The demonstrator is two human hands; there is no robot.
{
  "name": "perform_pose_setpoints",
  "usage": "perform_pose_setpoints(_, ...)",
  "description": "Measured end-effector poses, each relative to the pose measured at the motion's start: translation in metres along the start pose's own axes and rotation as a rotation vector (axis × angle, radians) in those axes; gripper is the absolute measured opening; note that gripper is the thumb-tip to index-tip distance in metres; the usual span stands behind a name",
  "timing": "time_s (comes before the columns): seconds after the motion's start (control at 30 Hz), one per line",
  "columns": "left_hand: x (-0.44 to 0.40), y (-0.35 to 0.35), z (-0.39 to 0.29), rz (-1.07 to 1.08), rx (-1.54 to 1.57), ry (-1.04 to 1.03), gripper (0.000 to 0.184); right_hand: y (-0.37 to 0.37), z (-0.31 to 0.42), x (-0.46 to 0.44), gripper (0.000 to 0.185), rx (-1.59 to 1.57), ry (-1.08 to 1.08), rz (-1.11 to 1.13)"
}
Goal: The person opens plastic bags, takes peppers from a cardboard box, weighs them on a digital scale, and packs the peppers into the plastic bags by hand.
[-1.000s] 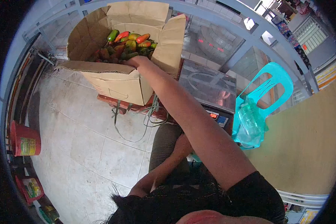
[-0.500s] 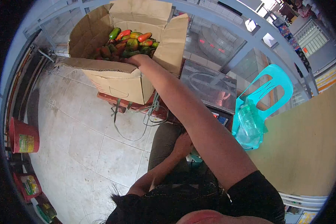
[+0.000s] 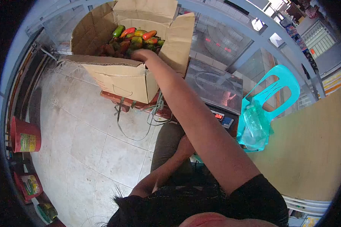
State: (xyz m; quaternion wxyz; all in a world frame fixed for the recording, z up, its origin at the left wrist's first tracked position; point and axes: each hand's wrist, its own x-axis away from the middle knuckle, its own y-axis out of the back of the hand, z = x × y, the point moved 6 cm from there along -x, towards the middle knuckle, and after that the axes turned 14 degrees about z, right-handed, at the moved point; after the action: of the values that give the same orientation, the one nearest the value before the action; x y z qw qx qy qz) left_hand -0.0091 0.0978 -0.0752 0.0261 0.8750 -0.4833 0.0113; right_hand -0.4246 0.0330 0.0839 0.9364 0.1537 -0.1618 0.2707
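Note:
An open cardboard box [image 3: 119,81] holds several red, green and yellow peppers [image 3: 138,36]. My right hand [image 3: 141,55] reaches over the box's near flap among the peppers; its fingers are hidden. My left hand [image 3: 185,147] rests by my thigh, partly behind my right forearm, with its fingers out of sight. Right of the box is a scale with a metal plate [image 3: 214,83] and a lit red display [image 3: 218,116]. Green straps [image 3: 157,109] hang below the box at the edge of a reddish-brown wooden stand [image 3: 110,97].
A turquoise plastic chair [image 3: 283,90] with a green plastic bag [image 3: 257,123] on it stands to the right, beside a light wooden board [image 3: 307,151]. Red buckets [image 3: 28,132] line the left side. Glass panels with grey frames [image 3: 250,41] rise behind the box.
The view has shifted slightly. My right hand has moved a little within the box, and some peppers near it look slightly rearranged. My left hand stays by my thigh.

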Motion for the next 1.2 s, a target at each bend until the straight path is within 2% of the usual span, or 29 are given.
perform_pose_setpoints(0.1,0.004,0.007,-0.022,0.044,-0.094,0.064,0.042,-0.002,-0.006,-0.001,0.031,0.2,-0.078,0.035)
perform_pose_setpoints(0.17,0.008,0.028,-0.086,0.086,-0.304,0.203,0.04,0.001,-0.015,-0.017,0.033,0.318,0.063,0.037)
perform_pose_setpoints(0.23,0.008,0.021,-0.069,-0.026,-0.347,0.016,0.037,0.002,-0.03,-0.04,0.036,0.372,0.224,-0.01)
perform_pose_setpoints(0.27,0.009,0.02,-0.067,-0.049,-0.351,-0.025,0.036,-0.003,-0.024,-0.037,0.036,0.365,0.317,-0.058)
perform_pose_setpoints(0.33,0.011,0.02,-0.066,-0.063,-0.342,-0.052,0.033,-0.006,-0.019,-0.035,0.036,0.412,0.355,-0.096)
perform_pose_setpoints(0.4,0.011,0.021,-0.071,-0.054,-0.331,-0.024,0.03,-0.008,-0.008,-0.028,0.035,0.516,0.244,-0.076)
perform_pose_setpoints(0.47,0.012,0.023,-0.075,-0.051,-0.333,0.01,0.028,-0.01,-0.014,-0.028,0.036,0.419,0.124,0.027)
perform_pose_setpoints(0.53,0.01,0.02,-0.072,0.028,-0.49,0.025,0.027,-0.011,-0.006,-0.006,0.037,0.43,0.07,0.042)
perform_pose_setpoints(0.57,0.009,0.018,-0.071,0.065,-0.569,0.029,0.027,-0.016,0.014,0.028,0.037,0.492,0.078,0.006)
perform_pose_setpoints(0.63,0.008,0.019,-0.075,0.001,-0.525,0.021,0.026,-0.02,0.023,0.044,0.036,0.514,0.125,-0.001)
perform_pose_setpoints(0.7,0.009,0.019,-0.076,-0.036,-0.48,0.007,0.026,-0.02,0.006,0.019,0.034,0.402,0.118,0.092)
perform_pose_setpoints(0.77,0.012,0.019,-0.075,-0.044,-0.439,-0.015,0.026,-0.016,-0.008,-0.018,0.03,0.228,-0.056,0.243)
perform_pose_setpoints(0.83,0.009,0.016,-0.056,-0.014,-0.198,-0.01,0.026,-0.016,-0.021,-0.027,0.029,0.135,-0.125,0.271)
perform_pose_setpoints(0.9,0.008,0.018,-0.059,0.015,-0.258,0.01,0.026,-0.01,-0.026,-0.035,0.03,0.122,-0.044,0.181)
perform_pose_setpoints(0.97,0.008,0.019,-0.07,0.039,-0.611,0.045,0.026,-0.005,-0.028,-0.045,0.029,0.019,-0.038,0.169)
perform_pose_setpoints(1.03,0.012,0.021,-0.075,0.012,-0.456,0.037,0.027,-0.007,-0.034,-0.055,0.028,-0.063,-0.075,0.243)
perform_pose_setpoints(1.07,0.014,0.022,-0.075,-0.003,-0.377,0.033,0.027,-0.01,-0.02,-0.031,0.028,-0.068,-0.096,0.302)
perform_pose_setpoints(1.17,0.012,0.02,-0.075,0.034,-0.509,0.065,0.026,-0.004,0.017,0.015,0.048,0.088,-0.109,0.188)
perform_pose_setpoints(1.2,0.012,0.02,-0.074,0.036,-0.49,0.079,0.025,-0.005,0.051,0.048,0.054,0.273,-0.118,0.082)
